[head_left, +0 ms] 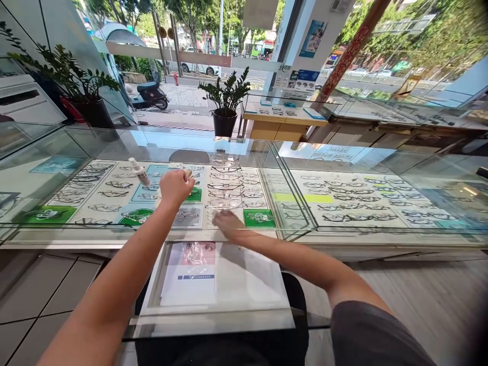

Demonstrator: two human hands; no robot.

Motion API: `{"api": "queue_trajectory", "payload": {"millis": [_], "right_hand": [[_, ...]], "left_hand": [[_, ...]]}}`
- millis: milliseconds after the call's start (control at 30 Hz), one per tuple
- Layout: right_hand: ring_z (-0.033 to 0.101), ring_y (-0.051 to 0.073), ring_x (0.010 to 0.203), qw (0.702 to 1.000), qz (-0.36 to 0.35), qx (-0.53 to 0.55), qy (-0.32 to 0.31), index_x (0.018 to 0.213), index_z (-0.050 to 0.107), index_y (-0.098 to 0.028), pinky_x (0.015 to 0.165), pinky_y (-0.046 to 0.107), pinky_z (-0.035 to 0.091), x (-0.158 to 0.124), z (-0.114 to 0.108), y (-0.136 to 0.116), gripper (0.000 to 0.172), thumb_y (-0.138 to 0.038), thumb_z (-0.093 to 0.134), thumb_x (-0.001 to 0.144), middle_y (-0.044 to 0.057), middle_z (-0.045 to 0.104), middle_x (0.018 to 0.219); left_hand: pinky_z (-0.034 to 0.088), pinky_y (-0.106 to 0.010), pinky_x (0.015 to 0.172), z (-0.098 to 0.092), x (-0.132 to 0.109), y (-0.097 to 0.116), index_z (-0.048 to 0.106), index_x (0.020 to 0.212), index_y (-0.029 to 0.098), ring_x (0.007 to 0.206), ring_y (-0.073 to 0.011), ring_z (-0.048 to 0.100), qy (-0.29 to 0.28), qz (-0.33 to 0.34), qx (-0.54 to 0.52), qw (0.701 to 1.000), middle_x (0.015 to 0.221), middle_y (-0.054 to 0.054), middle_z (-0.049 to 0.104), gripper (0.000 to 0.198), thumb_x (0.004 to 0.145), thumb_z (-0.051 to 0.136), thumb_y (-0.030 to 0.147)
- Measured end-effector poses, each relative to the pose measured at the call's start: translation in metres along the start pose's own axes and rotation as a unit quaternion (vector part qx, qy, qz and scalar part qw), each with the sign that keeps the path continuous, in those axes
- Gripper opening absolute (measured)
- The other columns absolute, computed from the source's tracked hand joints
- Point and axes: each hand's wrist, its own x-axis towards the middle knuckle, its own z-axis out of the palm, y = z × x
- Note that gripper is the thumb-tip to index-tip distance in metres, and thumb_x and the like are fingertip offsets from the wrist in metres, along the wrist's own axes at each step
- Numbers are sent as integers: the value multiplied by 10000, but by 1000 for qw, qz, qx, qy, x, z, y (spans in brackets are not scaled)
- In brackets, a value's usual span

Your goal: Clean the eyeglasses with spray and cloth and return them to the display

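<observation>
My left hand [176,187] is closed in a fist above the glass top of the display case [152,137]. Whatever it may hold is hidden by the fingers. Just left of it, a small white spray bottle [139,172] stands tilted in the view. My right hand [229,224] is low over the front of the case, smeared by motion, so its fingers cannot be made out. Rows of eyeglasses [224,186] lie under the glass beneath both hands. Near the right hand is a green card [259,218] with a pair of glasses on it.
An open drawer [251,295] with a printed sheet [190,279] juts out toward me below the case. Another glass case [354,198] with eyeglasses adjoins on the right. Potted plants [224,96] stand behind the case, before the window.
</observation>
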Motion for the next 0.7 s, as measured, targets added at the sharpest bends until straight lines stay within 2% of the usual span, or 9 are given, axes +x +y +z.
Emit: {"api": "queue_trajectory", "payload": {"millis": [67, 167, 233, 300, 333, 433, 533, 600, 700], "right_hand": [[578, 147, 718, 999, -12, 51, -4, 867, 717, -192, 711, 243, 542, -8, -37, -30, 223, -232, 642, 1073, 10, 691, 809], [618, 188, 825, 981, -11, 189, -33, 1022, 726, -208, 771, 290, 520, -18, -95, -50, 175, -124, 578, 1060, 49, 741, 903], [629, 227, 911, 956, 17, 287, -64, 1163, 728, -197, 849, 352, 511, -24, -127, -40, 278, -100, 476, 1096, 89, 770, 994], [635, 246, 964, 937, 94, 330, -62, 1297, 725, -217, 937, 395, 511, -35, -148, -9, 350, -149, 417, 1145, 105, 780, 1061], [638, 266, 980, 931, 151, 329, -53, 1331, 725, -229, 961, 422, 514, -43, -154, 13, 325, -240, 446, 1165, 112, 777, 1075], [651, 328, 1053, 902, 336, 264, -52, 1393, 719, -213, 1039, 503, 517, -85, -150, 86, 398, -438, 491, 1155, 148, 766, 1138], [628, 377, 1185, 864, 464, 171, -98, 1337, 730, -143, 1149, 538, 476, -144, -126, 138, 453, -458, 490, 1118, 204, 732, 1187], [604, 380, 1221, 825, 532, 144, -121, 1287, 731, -143, 1199, 541, 447, -178, -105, 152, 416, -433, 521, 1075, 208, 718, 1215], [585, 394, 1231, 798, 575, 139, -119, 1266, 722, -122, 1155, 551, 473, -210, -80, 152, 442, -452, 511, 1060, 236, 694, 1234]], "left_hand": [[401, -459, 875, 1, 0, 2, 607, 839, 228, 1092, -393, 666, 16, 7, 18, 1000, 1019, -185, 736, 185, 971, 600, 357], [401, -537, 998, -4, -2, 7, 717, 1019, 172, 1219, -448, 623, 41, 50, 36, 997, 1167, -253, 733, 231, 1010, 533, 313], [379, -569, 1060, -11, -5, 14, 737, 1101, 142, 1286, -465, 587, 57, 110, 40, 992, 1251, -277, 713, 288, 1027, 506, 299], [371, -567, 1088, -20, -8, 25, 742, 1111, 145, 1291, -448, 580, 54, 177, 24, 982, 1265, -262, 713, 294, 1034, 507, 305], [381, -551, 1085, -26, -10, 32, 743, 1099, 157, 1259, -423, 594, 38, 212, 7, 977, 1243, -239, 726, 283, 1035, 517, 315], [416, -499, 1071, -41, -18, 56, 752, 1074, 197, 1184, -359, 623, -34, 309, -56, 949, 1178, -157, 782, 251, 1012, 588, 377], [392, -506, 1129, -50, -24, 78, 784, 1054, 222, 1266, -367, 601, -100, 373, -72, 920, 1236, -116, 812, 278, 940, 696, 459], [369, -522, 1141, -50, -25, 88, 802, 1005, 223, 1275, -378, 592, -147, 382, -44, 911, 1261, -108, 819, 287, 891, 746, 481], [359, -525, 1127, -46, -22, 96, 818, 945, 219, 1230, -375, 599, -204, 369, 11, 907, 1221, -106, 827, 271, 847, 771, 466]]}}
